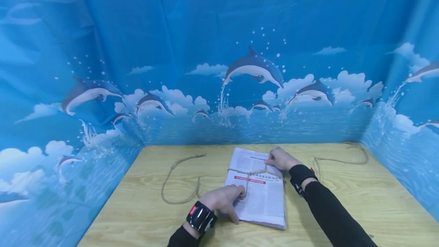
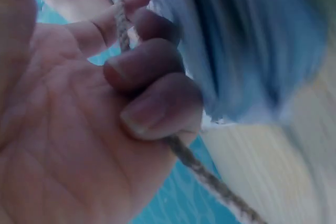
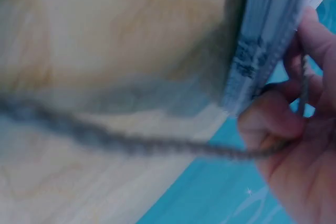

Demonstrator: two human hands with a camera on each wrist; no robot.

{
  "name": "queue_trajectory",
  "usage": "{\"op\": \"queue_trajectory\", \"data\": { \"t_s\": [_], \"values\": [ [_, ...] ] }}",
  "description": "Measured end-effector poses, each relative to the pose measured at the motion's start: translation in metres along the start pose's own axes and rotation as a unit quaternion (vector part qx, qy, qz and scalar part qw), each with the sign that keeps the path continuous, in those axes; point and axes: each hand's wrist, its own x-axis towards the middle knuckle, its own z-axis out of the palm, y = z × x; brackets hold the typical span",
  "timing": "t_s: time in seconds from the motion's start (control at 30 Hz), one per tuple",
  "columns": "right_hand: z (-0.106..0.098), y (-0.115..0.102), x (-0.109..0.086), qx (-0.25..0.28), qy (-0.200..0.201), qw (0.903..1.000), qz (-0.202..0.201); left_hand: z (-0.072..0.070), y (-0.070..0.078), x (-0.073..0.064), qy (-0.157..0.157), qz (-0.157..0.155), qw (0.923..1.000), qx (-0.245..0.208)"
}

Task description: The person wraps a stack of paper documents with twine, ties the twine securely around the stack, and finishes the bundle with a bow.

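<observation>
A stack of folded newspapers (image 1: 262, 205) lies on the table, with thin brown twine (image 1: 238, 171) running across its upper half and crossing near the middle. At the stack's lower left edge is my left hand (image 1: 224, 198). Its fingers curl round a length of twine (image 2: 210, 182) in the left wrist view, beside the blurred paper edges (image 2: 236, 35). My right hand (image 1: 282, 158), at the upper right edge, grips the other length of twine (image 3: 173, 148), which trails off over the table in the right wrist view. The underside of the stack is hidden.
One loose end of twine (image 1: 164, 186) loops over the wooden table (image 1: 137, 216) on the left. Another tail (image 1: 339, 161) curves toward the back right corner. A blue dolphin-print curtain (image 1: 192, 29) stands behind the table and along its sides.
</observation>
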Motion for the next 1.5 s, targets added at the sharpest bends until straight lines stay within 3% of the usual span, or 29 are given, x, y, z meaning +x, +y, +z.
{"op": "queue_trajectory", "data": {
  "t_s": [0.13,0.27,0.43,0.53,0.67,0.8,0.97,1.07,1.27,1.33,1.5],
  "values": [
    [-0.005,0.006,-0.008,-0.016,0.006,0.9995,0.028,-0.009,-0.015,-0.002,0.001,-0.017,0.9997,-0.018],
    [-0.011,0.008,-0.017,-0.021,0.016,0.9983,0.051,-0.013,-0.031,-0.004,0.02,-0.055,0.9978,-0.03],
    [-0.011,0.007,-0.031,-0.018,0.02,0.9972,0.07,-0.013,-0.055,-0.003,0.053,-0.11,0.9875,-0.1],
    [-0.011,0.0,-0.044,-0.021,0.019,0.9969,0.073,-0.012,-0.069,-0.003,0.074,-0.106,0.9841,-0.122],
    [-0.013,-0.01,-0.063,-0.016,0.001,0.9963,0.084,-0.012,-0.082,-0.003,0.095,-0.073,0.9843,-0.129],
    [-0.011,-0.014,-0.078,0.036,-0.043,0.9951,0.081,-0.013,-0.087,-0.002,0.112,-0.059,0.9832,-0.131],
    [-0.004,-0.01,-0.09,0.124,-0.094,0.9872,0.038,-0.012,-0.09,0.0,0.126,-0.057,0.9817,-0.131],
    [-0.001,-0.006,-0.088,0.143,-0.072,0.9871,0.012,-0.012,-0.091,0.002,0.144,-0.047,0.9794,-0.134],
    [0.002,-0.002,-0.077,0.132,0.002,0.9908,-0.031,-0.022,-0.09,-0.002,0.171,-0.061,0.963,-0.199],
    [0.002,-0.002,-0.077,0.127,0.017,0.9915,-0.021,-0.025,-0.09,-0.006,0.168,-0.076,0.9604,-0.209],
    [0.004,-0.004,-0.078,0.135,0.022,0.99,0.032,-0.023,-0.089,-0.013,0.147,-0.151,0.9598,-0.185]
  ]
}}
